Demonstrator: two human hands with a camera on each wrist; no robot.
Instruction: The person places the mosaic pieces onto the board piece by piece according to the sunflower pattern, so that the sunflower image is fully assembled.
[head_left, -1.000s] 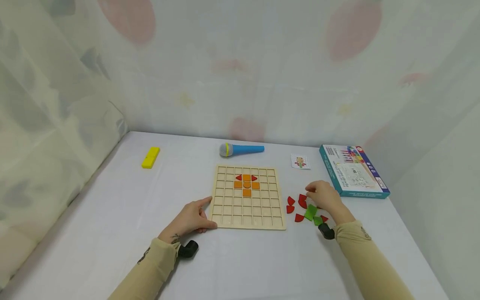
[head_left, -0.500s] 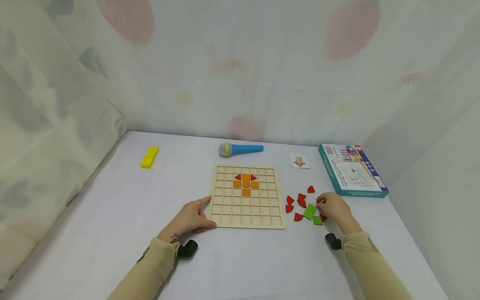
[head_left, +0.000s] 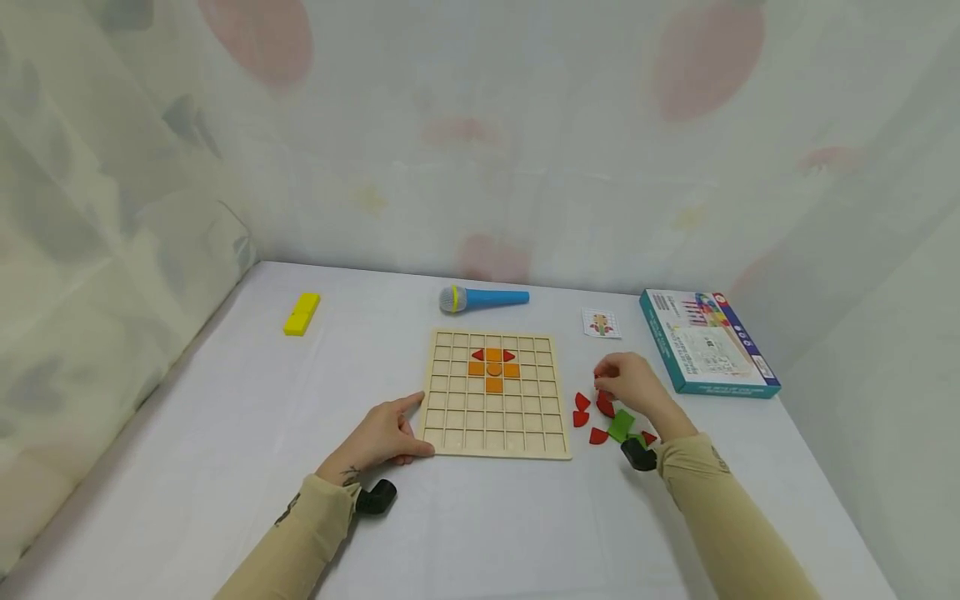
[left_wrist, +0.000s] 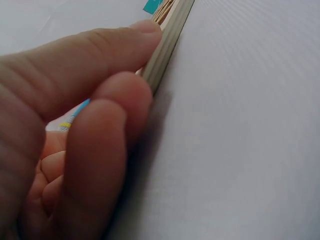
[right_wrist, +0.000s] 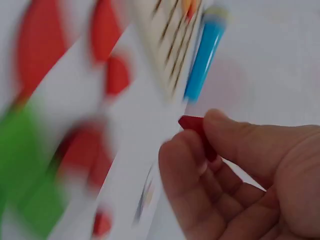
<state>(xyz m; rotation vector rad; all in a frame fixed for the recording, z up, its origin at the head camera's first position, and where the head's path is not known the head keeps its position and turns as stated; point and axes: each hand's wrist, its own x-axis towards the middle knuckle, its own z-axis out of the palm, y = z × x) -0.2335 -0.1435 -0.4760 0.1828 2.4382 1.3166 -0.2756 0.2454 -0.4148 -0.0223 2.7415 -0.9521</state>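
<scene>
A square wooden grid board [head_left: 465, 421] lies mid-table, with orange squares [head_left: 493, 385], an orange round piece and two red triangles [head_left: 508, 356] set in its upper cells. My left hand [head_left: 381, 433] holds the board's near left corner, thumb on the front edge and index finger against the left side. Right of the board, my right hand [head_left: 637, 387] pinches a small red piece [right_wrist: 196, 125] between thumb and fingertips, raised over the loose pieces. Red quarter-circle pieces [head_left: 597, 436] and green squares [head_left: 621, 423] lie below it; the hand and wrist cover some of them.
At the back lie a blue toy microphone [head_left: 487, 298] and a small pattern card [head_left: 602, 323]. A teal-edged box [head_left: 708, 342] stands at the right edge, and a yellow block [head_left: 302, 314] lies far left. Patterned cloth surrounds the table.
My right hand went right and down among the pieces, leaving a red piece behind, then came back up and left with a red piece in its fingertips. The left hand stayed at the board.
</scene>
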